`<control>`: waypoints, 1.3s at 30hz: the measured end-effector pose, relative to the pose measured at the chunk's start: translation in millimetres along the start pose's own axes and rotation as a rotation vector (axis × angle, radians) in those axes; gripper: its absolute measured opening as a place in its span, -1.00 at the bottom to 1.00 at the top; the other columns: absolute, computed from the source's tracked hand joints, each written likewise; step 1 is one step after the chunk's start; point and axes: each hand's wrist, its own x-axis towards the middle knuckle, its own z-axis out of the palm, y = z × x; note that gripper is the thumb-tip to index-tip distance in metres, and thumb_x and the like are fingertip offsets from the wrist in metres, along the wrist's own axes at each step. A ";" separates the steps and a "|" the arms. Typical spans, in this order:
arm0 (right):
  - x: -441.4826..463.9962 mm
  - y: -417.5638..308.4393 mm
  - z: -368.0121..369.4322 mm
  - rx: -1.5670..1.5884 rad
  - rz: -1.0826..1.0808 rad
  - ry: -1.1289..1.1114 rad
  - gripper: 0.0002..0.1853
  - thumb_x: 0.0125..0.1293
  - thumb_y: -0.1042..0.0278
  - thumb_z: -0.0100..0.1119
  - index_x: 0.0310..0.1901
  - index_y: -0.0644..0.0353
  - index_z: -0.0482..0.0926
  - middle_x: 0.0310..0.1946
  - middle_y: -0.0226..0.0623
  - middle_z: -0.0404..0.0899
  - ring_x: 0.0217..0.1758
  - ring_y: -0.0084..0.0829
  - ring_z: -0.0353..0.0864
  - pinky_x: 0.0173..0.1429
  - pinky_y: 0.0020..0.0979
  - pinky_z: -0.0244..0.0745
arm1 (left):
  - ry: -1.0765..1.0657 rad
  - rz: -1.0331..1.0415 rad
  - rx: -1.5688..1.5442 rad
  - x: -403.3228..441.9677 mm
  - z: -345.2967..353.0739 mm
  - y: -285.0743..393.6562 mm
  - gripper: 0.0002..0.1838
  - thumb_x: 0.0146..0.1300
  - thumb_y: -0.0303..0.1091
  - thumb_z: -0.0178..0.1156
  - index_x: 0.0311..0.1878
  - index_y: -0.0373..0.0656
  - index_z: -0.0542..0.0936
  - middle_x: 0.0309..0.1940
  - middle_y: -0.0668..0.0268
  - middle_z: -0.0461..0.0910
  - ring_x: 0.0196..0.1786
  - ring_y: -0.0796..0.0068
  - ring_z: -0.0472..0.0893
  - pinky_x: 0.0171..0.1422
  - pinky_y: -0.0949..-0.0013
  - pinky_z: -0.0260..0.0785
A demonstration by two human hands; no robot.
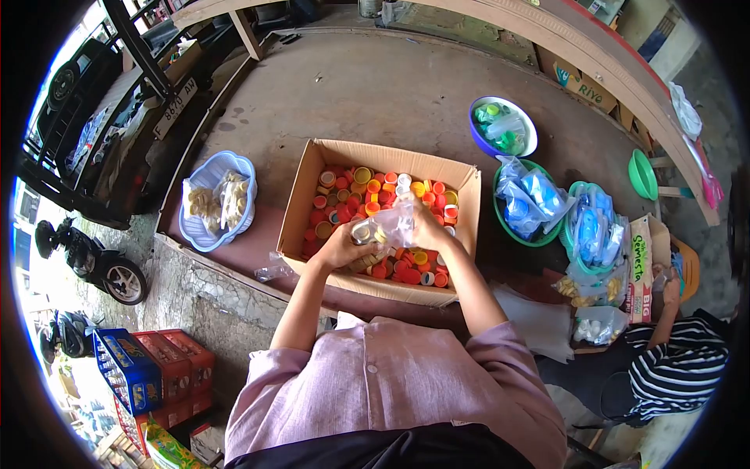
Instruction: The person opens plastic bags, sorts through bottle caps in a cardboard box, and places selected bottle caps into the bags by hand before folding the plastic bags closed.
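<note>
Head view: clear bag slants between two hands above a box of caps

Both hands close on a clear plastic bag (397, 223) over the middle of the cardboard box (467, 205). The bag's long axis runs roughly along the box's long side, slightly slanted: the fuller end, where pale round caps show through, points to the box's left and toward the wearer; the crinkled, glossy film end points to its right and away. The left hand (342, 247) grips the fuller end with curled fingers, the right hand (428, 230) pinches the film. Whether the bag touches the loose caps (408, 273) below cannot be told. These are short, hard plastic discs in red, orange, yellow and white, heaped inside the box, whose matt brown walls stand upright.

Left of the box sits a light-blue plastic basket (203, 238) with a scalloped rim, holding bagged beige pieces. Just right of the box, a round green basket (512, 234) carries smooth, shiny bags of blue items. Beyond the box's far right corner stands a round purple bowl (531, 140) with a white inside and green contents. Behind the box stretches the dull brown, stained surface (375, 90).
</note>
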 end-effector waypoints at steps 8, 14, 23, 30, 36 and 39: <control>-10.2 -24.5 5.5 0.413 0.107 -0.123 -0.56 0.03 0.48 0.09 0.03 0.19 0.41 -0.15 -0.32 0.50 -0.06 -0.50 0.44 0.05 -0.46 0.31 | -0.100 -0.112 -0.078 1.7 3.4 -10.1 -0.71 0.18 -0.36 0.04 -0.02 -0.21 0.42 -0.18 0.29 0.52 -0.17 0.54 0.50 -0.02 0.44 0.34; -11.1 12.7 15.9 0.423 0.355 -0.161 -0.82 0.22 0.40 -0.13 -0.35 0.21 0.51 -0.53 -0.55 0.41 -0.45 -0.73 0.32 -0.38 -0.58 0.24 | -0.149 -0.057 0.033 -0.7 2.5 5.0 -0.62 0.11 -0.38 -0.14 0.03 -0.23 0.37 -0.11 0.25 0.48 -0.04 0.45 0.44 0.11 0.36 0.24; -5.9 -33.5 15.9 0.738 0.216 0.018 -0.75 0.15 0.32 0.11 -0.17 0.25 0.53 -0.38 -0.50 0.53 -0.30 -0.68 0.47 -0.22 -0.59 0.36 | -0.127 -0.101 -0.002 -1.0 3.9 1.3 -0.52 0.23 -0.24 -0.26 0.19 -0.25 0.20 0.03 0.17 0.39 0.11 0.38 0.35 0.25 0.36 0.07; -5.4 -30.3 12.9 0.146 0.128 -0.013 -0.69 0.07 0.33 0.19 -0.12 0.22 0.51 -0.21 -0.24 0.54 -0.20 -0.45 0.53 -0.11 -0.48 0.39 | 0.106 0.237 0.512 4.0 12.1 -7.1 -0.66 0.16 -0.23 -0.05 -0.05 -0.23 0.40 -0.25 0.00 0.51 -0.18 -0.03 0.48 -0.05 0.11 0.32; -10.2 8.1 37.0 -0.102 -0.101 0.107 -0.84 0.07 0.43 0.11 -0.29 0.24 0.51 -0.28 -0.15 0.44 -0.15 -0.21 0.44 -0.08 -0.35 0.35 | -0.019 0.321 0.693 2.6 13.7 0.5 -0.72 0.02 -0.20 0.09 -0.26 -0.19 0.46 -0.37 0.09 0.52 -0.25 0.06 0.50 -0.09 0.10 0.32; -10.5 9.6 34.8 -0.054 -0.014 0.076 -0.82 0.06 0.43 0.12 -0.26 0.23 0.51 -0.23 -0.11 0.41 -0.12 -0.18 0.41 -0.04 -0.32 0.32 | 0.026 0.349 0.721 3.5 15.6 -2.9 -0.70 0.03 -0.16 0.09 -0.26 -0.18 0.47 -0.36 0.09 0.52 -0.21 0.07 0.50 -0.01 0.08 0.27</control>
